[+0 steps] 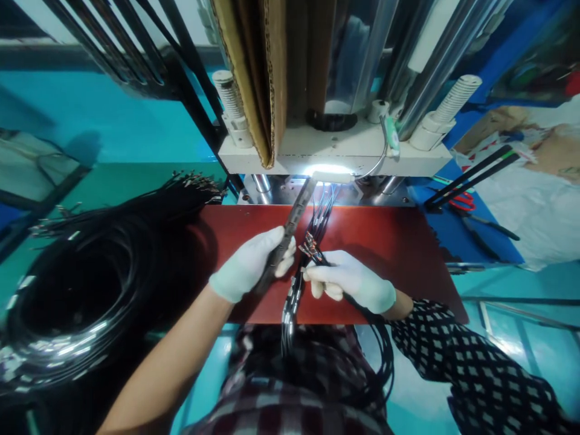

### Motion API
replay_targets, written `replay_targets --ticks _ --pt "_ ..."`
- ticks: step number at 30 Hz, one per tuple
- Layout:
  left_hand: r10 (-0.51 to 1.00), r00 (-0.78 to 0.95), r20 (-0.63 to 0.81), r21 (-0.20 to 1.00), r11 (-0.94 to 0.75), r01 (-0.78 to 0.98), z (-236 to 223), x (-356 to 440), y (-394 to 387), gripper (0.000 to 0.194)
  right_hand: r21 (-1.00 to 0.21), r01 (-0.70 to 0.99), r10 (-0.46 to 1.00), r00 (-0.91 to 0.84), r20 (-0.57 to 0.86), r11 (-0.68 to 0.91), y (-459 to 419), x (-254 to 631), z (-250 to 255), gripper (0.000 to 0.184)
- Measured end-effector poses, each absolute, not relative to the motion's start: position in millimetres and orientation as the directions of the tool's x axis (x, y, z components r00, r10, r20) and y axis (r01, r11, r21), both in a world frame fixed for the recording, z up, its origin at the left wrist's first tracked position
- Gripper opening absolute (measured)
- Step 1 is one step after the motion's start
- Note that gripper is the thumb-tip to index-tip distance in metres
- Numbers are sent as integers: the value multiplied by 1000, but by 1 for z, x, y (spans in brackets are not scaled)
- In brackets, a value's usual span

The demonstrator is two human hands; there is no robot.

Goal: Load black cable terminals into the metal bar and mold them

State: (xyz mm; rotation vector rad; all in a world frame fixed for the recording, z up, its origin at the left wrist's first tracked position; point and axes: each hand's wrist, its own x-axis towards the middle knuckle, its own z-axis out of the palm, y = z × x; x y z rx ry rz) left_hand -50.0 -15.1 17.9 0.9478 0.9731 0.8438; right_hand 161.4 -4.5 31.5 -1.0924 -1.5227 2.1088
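Observation:
My left hand [256, 261], in a white glove, is closed around a long dark metal bar [296, 211] with small notches or marks along it. The bar slants up toward the lit gap of the press. Just to the right, my gloved right hand [347, 279] pinches the ends of black cables [317, 257], where copper-coloured tips stick out. Below the hands, more black cables [292, 308] hang over the board's front edge toward the lap. Thin wires [322, 208] run from the cable ends toward the press.
The white press plate [290, 162] with a small lamp [333, 177] stands behind the reddish-brown board [394, 254]. A large coil of black cable [131, 290] lies at left. Red-handled scissors [462, 201] and pliers [496, 226] rest on a blue surface at right. Cardboard [274, 78] leans above.

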Motion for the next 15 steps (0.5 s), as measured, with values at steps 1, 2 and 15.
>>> replay_targets --ticks 1,2,15 --pt "886 372 -278 913 364 -184 15 -40 -8 45 -915 183 664 -639 -388 -359 -7 158 33 19" --pt "883 381 -273 907 368 -203 12 -31 -2 45 -920 191 686 -618 -384 -343 -8 155 34 18" --pt "970 175 -167 951 206 -232 3 -4 -5 35 -923 296 796 -481 -366 -245 -16 141 21 22"
